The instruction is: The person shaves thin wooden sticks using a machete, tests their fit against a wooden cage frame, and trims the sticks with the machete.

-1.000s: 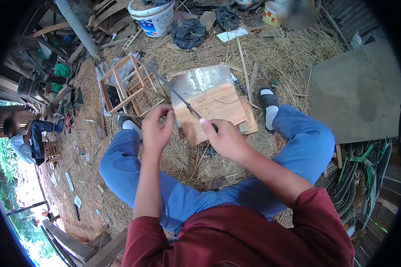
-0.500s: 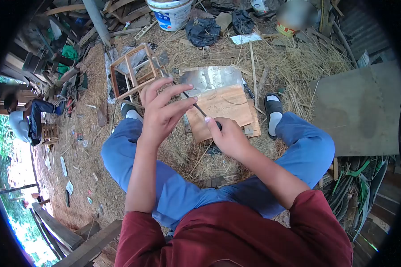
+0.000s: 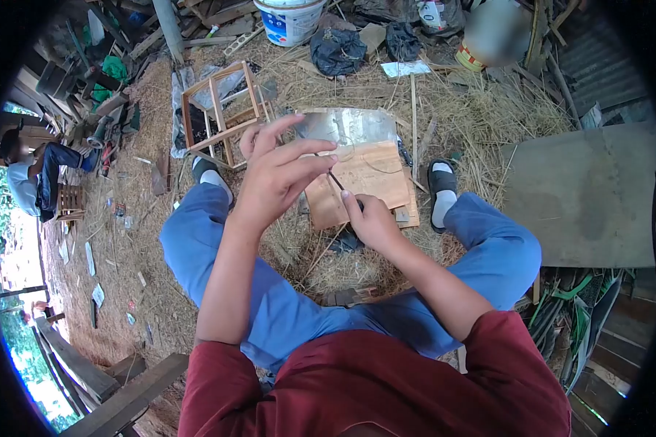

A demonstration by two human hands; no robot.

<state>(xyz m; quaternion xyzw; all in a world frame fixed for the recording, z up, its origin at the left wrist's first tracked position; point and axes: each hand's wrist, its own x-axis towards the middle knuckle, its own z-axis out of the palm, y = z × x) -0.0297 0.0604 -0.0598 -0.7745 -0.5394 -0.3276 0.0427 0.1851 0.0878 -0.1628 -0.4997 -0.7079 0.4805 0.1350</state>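
Note:
My right hand is closed around the black handle of a thin dark rod-like tool, perhaps a screwdriver. The thumb lies along the handle, and the shaft slants up and left toward my other hand. My left hand is raised at the shaft's far end, its fingers stretched out and spread. Those fingers cover the tip, so whether they touch it I cannot tell. Below and beyond both hands, thin wooden boards lie on the ground, with a shiny metal sheet at their far side.
A wooden frame stands beyond my left foot. Farther back are a white bucket and black plastic bags. A large flat panel lies at right. Another person sits at far left. Straw covers the ground.
My left hand has shifted slightly right, closer to my right hand, and its fingers cover more of the shaft. My right hand keeps its grip. The whole view has shifted a little.

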